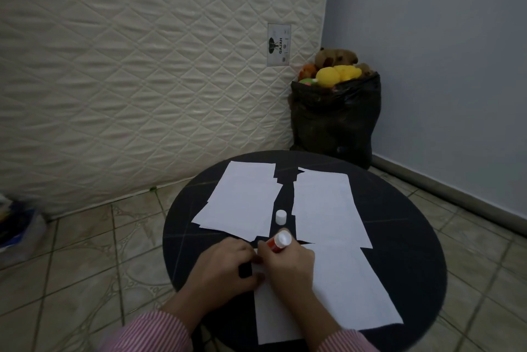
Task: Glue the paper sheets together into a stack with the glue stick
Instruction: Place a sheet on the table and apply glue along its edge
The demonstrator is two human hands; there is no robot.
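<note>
A white paper sheet (350,289) lies on the near side of the round black table (407,240). My right hand (288,269) grips a red glue stick (278,242) with its white end pointing up, its lower end hidden against the sheet's left edge. My left hand (225,269) rests fingers-down on the sheet's left corner beside it. The white cap (281,216) stands alone on the table between two loose piles of white sheets, one at far left (242,200) and one at far right (325,206).
A quilted mattress (142,66) leans against the wall behind the table. A black bag (333,123) full of soft toys stands in the corner by the blue wall. Tiled floor surrounds the table, with blurred clutter (17,226) at far left.
</note>
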